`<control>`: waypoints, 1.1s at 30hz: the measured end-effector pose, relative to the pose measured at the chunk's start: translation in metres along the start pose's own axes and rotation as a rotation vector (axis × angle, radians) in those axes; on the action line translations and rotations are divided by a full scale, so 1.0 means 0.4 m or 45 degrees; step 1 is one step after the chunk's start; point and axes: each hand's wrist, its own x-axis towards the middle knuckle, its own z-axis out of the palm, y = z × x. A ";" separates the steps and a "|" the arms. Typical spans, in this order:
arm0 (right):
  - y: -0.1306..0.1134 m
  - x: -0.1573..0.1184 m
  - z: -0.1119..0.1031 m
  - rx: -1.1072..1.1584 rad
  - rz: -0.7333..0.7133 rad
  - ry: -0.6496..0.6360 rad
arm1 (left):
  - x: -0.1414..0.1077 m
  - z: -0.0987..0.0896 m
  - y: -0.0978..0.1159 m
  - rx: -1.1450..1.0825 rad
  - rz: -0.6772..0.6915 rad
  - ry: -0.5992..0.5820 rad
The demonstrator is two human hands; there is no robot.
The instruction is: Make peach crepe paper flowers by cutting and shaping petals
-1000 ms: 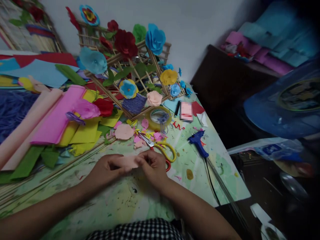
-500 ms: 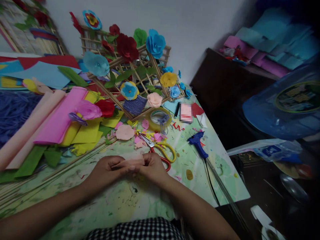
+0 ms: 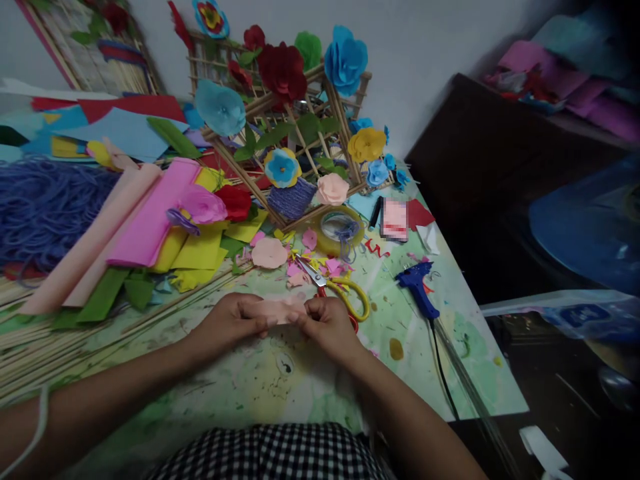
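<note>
A small strip of pale pink paper is stretched between my two hands, low over the near part of the table. My left hand pinches its left end, and my right hand pinches the right end. Just beyond my right hand lie scissors with one yellow and one red handle, partly hidden by that hand. A scalloped pink paper piece rests on the table past my fingers, beside small pink and yellow scraps.
A stick lattice with paper flowers stands at the back. Clear tape lies before it. A blue glue gun with glue sticks is at right. Rolled crepe paper, blue yarn and thin sticks cover the left.
The view has shifted, so the table's things appear lower left to right. The pink paper, earlier seen folded nearly edge-on, now shows its flatter face between my fingers.
</note>
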 end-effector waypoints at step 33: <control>0.000 -0.002 0.013 0.405 0.073 0.192 | -0.006 -0.025 -0.003 -0.091 0.180 0.005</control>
